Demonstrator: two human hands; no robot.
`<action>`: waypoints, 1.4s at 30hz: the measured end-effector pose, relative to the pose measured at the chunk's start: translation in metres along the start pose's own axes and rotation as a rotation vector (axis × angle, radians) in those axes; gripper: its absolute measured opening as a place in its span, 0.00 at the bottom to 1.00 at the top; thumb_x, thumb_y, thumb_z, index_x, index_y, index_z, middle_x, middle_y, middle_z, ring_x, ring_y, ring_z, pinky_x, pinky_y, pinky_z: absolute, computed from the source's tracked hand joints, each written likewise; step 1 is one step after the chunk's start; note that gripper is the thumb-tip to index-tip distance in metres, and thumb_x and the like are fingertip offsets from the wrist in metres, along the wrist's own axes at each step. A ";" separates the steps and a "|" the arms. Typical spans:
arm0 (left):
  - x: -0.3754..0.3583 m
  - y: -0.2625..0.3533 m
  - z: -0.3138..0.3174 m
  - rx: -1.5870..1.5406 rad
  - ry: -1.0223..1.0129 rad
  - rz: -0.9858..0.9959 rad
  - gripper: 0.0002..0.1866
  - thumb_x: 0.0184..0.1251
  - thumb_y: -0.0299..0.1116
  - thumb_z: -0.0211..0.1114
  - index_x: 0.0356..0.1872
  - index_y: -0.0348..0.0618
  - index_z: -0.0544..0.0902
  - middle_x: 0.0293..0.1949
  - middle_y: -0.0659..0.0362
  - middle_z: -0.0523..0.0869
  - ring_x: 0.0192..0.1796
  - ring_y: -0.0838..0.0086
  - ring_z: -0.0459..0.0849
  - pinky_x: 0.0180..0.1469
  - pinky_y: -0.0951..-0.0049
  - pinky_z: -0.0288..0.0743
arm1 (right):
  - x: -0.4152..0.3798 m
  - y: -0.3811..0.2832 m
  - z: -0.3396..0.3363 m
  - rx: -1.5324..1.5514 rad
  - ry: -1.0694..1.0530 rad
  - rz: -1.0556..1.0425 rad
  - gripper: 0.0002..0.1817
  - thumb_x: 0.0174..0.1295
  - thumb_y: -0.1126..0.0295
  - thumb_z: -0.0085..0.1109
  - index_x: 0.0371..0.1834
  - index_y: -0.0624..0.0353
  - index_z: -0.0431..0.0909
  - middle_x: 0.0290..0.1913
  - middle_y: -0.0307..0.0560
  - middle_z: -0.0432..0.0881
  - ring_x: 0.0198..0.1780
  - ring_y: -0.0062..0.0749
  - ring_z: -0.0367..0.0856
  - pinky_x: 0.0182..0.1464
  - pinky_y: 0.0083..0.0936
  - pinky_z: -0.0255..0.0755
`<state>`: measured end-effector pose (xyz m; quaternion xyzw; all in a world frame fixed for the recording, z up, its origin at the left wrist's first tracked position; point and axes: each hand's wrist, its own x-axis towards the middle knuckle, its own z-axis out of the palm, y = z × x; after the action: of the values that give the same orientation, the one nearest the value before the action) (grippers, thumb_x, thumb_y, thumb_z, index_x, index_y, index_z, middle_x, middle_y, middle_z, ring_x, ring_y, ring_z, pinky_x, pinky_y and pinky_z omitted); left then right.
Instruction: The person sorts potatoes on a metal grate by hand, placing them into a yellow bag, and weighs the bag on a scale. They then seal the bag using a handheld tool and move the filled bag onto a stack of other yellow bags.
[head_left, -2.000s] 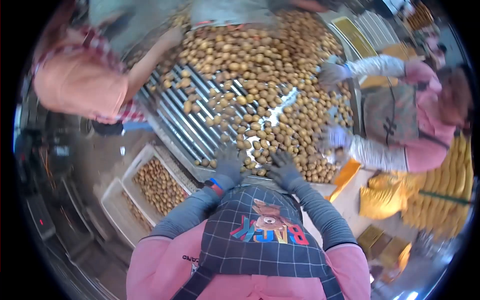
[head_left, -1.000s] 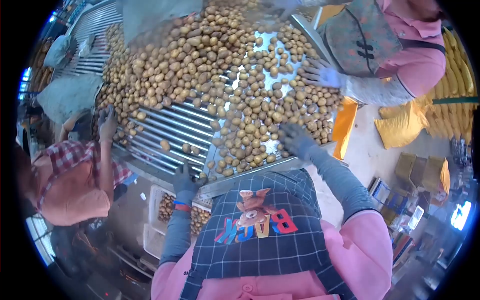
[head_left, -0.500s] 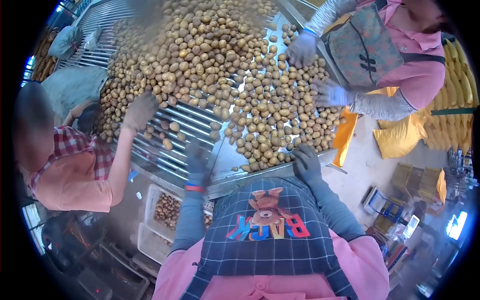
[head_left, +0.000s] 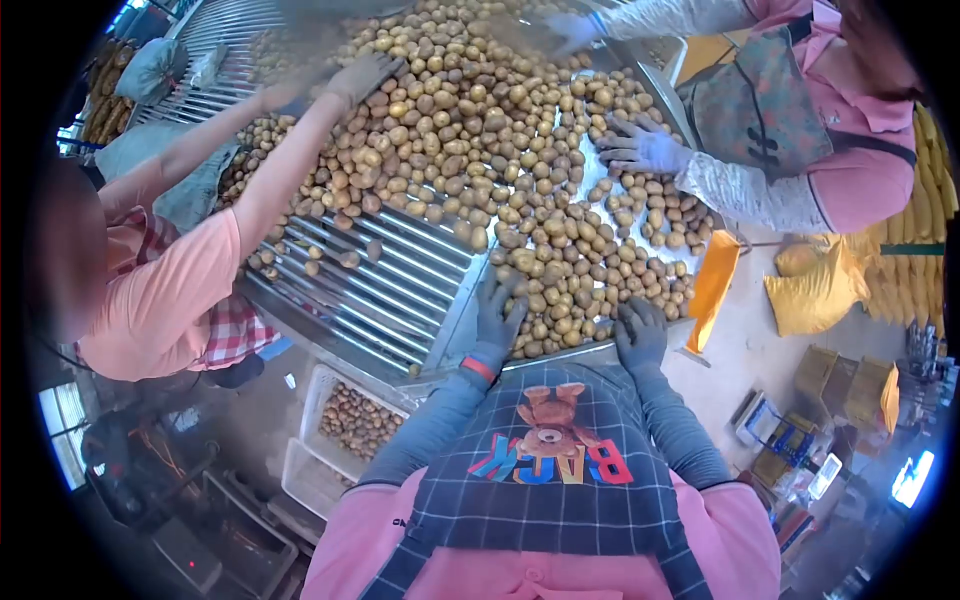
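Resting at the near edge of the potatoes (head_left: 560, 262), the person's two gloved hands lie apart on the metal table (head_left: 462, 318). The left hand (head_left: 497, 318), a red band (head_left: 478, 369) at its wrist, is open, with the thumb away from the fingers and its inner side against the potatoes. The right hand (head_left: 641, 335) is loosely open, its fingers slightly bent beside the potatoes at the rim; whether it has hold of one cannot be told. Between the hands, potatoes crowd up to the rim, and beyond them the heap thickens.

Left of the left hand run metal bars (head_left: 390, 285) with a few loose potatoes on them; lower down, on that same side, a white crate (head_left: 316, 400) holds more. Just beyond the right hand, on its outer side, stands an orange flap (head_left: 712, 290). Farther forward, one co-worker's gloved hand (head_left: 640, 148) reaches over the potatoes from the right, and another co-worker's gloved hand (head_left: 366, 78) touches the heap from the left.
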<state>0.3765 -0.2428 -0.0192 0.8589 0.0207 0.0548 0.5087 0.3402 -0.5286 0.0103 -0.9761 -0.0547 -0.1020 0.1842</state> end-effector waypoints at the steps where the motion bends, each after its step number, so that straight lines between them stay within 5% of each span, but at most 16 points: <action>1: 0.011 0.004 -0.014 -0.127 -0.052 0.051 0.26 0.58 0.30 0.70 0.60 0.49 0.80 0.66 0.46 0.74 0.68 0.49 0.70 0.72 0.57 0.60 | 0.001 0.000 -0.001 0.003 0.018 -0.026 0.18 0.54 0.67 0.63 0.50 0.51 0.81 0.56 0.47 0.80 0.58 0.47 0.77 0.65 0.47 0.65; 3: 0.040 0.019 -0.059 0.207 0.114 0.366 0.18 0.58 0.25 0.68 0.51 0.42 0.83 0.61 0.48 0.76 0.63 0.55 0.75 0.64 0.58 0.70 | 0.004 0.000 -0.001 -0.001 0.022 -0.029 0.18 0.54 0.67 0.63 0.50 0.51 0.81 0.56 0.47 0.80 0.58 0.47 0.77 0.65 0.47 0.65; 4: 0.052 -0.020 -0.068 0.133 0.111 0.118 0.18 0.62 0.23 0.64 0.55 0.39 0.80 0.60 0.51 0.77 0.61 0.62 0.75 0.63 0.62 0.70 | 0.004 -0.001 -0.001 -0.005 0.008 -0.026 0.18 0.54 0.68 0.63 0.50 0.51 0.81 0.56 0.47 0.80 0.58 0.47 0.77 0.65 0.47 0.65; 5: 0.076 -0.041 -0.070 -0.486 0.370 -0.305 0.18 0.67 0.24 0.59 0.58 0.36 0.77 0.58 0.54 0.76 0.58 0.65 0.76 0.61 0.64 0.70 | 0.006 -0.004 -0.004 -0.003 -0.016 -0.007 0.17 0.54 0.67 0.62 0.50 0.52 0.81 0.56 0.47 0.79 0.59 0.47 0.76 0.65 0.48 0.65; 6: 0.110 -0.063 -0.085 -0.355 0.550 -0.137 0.19 0.72 0.27 0.54 0.62 0.35 0.73 0.60 0.54 0.75 0.56 0.65 0.77 0.60 0.64 0.71 | 0.006 -0.006 -0.004 0.001 -0.017 -0.008 0.17 0.54 0.67 0.62 0.50 0.52 0.81 0.56 0.47 0.79 0.59 0.47 0.76 0.65 0.48 0.65; 10: 0.190 -0.086 -0.062 0.230 0.731 -0.183 0.24 0.64 0.44 0.67 0.52 0.33 0.82 0.51 0.46 0.84 0.52 0.57 0.81 0.57 0.60 0.72 | 0.010 -0.006 -0.002 -0.048 -0.055 0.015 0.19 0.56 0.66 0.60 0.52 0.52 0.81 0.57 0.49 0.79 0.61 0.48 0.74 0.66 0.50 0.63; 12: 0.199 -0.027 -0.045 0.275 0.393 -0.158 0.19 0.55 0.44 0.69 0.46 0.46 0.82 0.46 0.51 0.83 0.46 0.57 0.82 0.49 0.60 0.76 | 0.011 -0.006 0.001 -0.042 -0.074 0.034 0.20 0.56 0.66 0.60 0.53 0.53 0.81 0.58 0.50 0.78 0.61 0.50 0.74 0.65 0.50 0.63; 13: 0.202 -0.067 -0.010 0.245 0.467 0.129 0.18 0.54 0.45 0.70 0.44 0.50 0.85 0.45 0.50 0.83 0.43 0.56 0.82 0.47 0.58 0.77 | 0.014 -0.010 -0.002 -0.047 -0.078 0.026 0.19 0.56 0.66 0.60 0.52 0.54 0.81 0.58 0.51 0.78 0.61 0.52 0.74 0.65 0.50 0.63; 15: 0.180 -0.009 0.008 0.494 0.249 0.060 0.18 0.53 0.50 0.70 0.41 0.54 0.89 0.55 0.49 0.80 0.49 0.55 0.82 0.52 0.57 0.77 | 0.010 -0.009 0.001 -0.051 -0.074 0.016 0.19 0.56 0.66 0.60 0.52 0.54 0.80 0.58 0.51 0.78 0.61 0.52 0.74 0.65 0.50 0.63; 20: 0.102 0.019 0.026 0.511 -0.168 0.304 0.26 0.59 0.49 0.66 0.61 0.63 0.78 0.64 0.48 0.73 0.66 0.52 0.70 0.66 0.48 0.66 | 0.011 -0.006 0.003 -0.036 -0.073 -0.001 0.20 0.55 0.67 0.61 0.52 0.54 0.79 0.58 0.51 0.77 0.60 0.52 0.73 0.64 0.50 0.64; 27: -0.008 -0.001 -0.077 0.088 -0.197 0.483 0.16 0.52 0.32 0.69 0.45 0.48 0.84 0.61 0.48 0.76 0.63 0.49 0.73 0.65 0.48 0.66 | 0.009 -0.001 0.019 0.086 0.107 0.021 0.17 0.53 0.70 0.64 0.48 0.54 0.81 0.57 0.52 0.78 0.58 0.53 0.73 0.61 0.47 0.66; 30: -0.047 -0.023 -0.139 0.402 0.134 0.155 0.21 0.54 0.31 0.69 0.52 0.43 0.82 0.56 0.47 0.77 0.60 0.46 0.74 0.60 0.48 0.69 | 0.045 -0.057 0.005 0.313 -0.109 -0.204 0.21 0.52 0.66 0.66 0.52 0.51 0.80 0.61 0.53 0.75 0.62 0.54 0.71 0.65 0.53 0.63; 31: -0.061 -0.040 -0.153 0.466 0.248 0.024 0.25 0.56 0.35 0.68 0.58 0.43 0.79 0.60 0.45 0.75 0.63 0.44 0.72 0.65 0.46 0.65 | 0.056 -0.073 -0.003 0.274 -0.341 -0.399 0.25 0.57 0.58 0.64 0.60 0.42 0.77 0.68 0.52 0.69 0.70 0.52 0.65 0.72 0.60 0.51; 35: -0.096 -0.051 -0.161 0.925 0.003 -0.236 0.34 0.60 0.45 0.64 0.68 0.45 0.71 0.69 0.42 0.67 0.70 0.40 0.65 0.73 0.42 0.52 | 0.062 -0.030 0.027 -0.120 -0.572 -0.682 0.30 0.65 0.46 0.52 0.73 0.26 0.63 0.79 0.48 0.52 0.80 0.47 0.47 0.76 0.63 0.30; 38: -0.101 -0.005 -0.127 0.925 -0.105 -0.252 0.36 0.60 0.52 0.63 0.68 0.46 0.71 0.58 0.41 0.75 0.60 0.48 0.75 0.62 0.44 0.67 | 0.109 -0.013 0.028 -0.402 -0.557 -0.458 0.30 0.65 0.49 0.54 0.72 0.24 0.64 0.79 0.46 0.54 0.80 0.53 0.44 0.76 0.64 0.29; 42: -0.075 0.047 -0.089 0.664 -0.316 -0.424 0.41 0.60 0.54 0.64 0.71 0.43 0.65 0.55 0.43 0.77 0.54 0.49 0.79 0.56 0.50 0.72 | 0.149 -0.029 0.059 -0.322 -0.066 -0.049 0.28 0.58 0.53 0.59 0.65 0.38 0.73 0.71 0.56 0.65 0.74 0.56 0.56 0.73 0.60 0.45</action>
<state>0.2909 -0.1947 0.0590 0.9507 0.1353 -0.1929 0.2014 0.4921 -0.4697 -0.0012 -0.9941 -0.0676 -0.0818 0.0209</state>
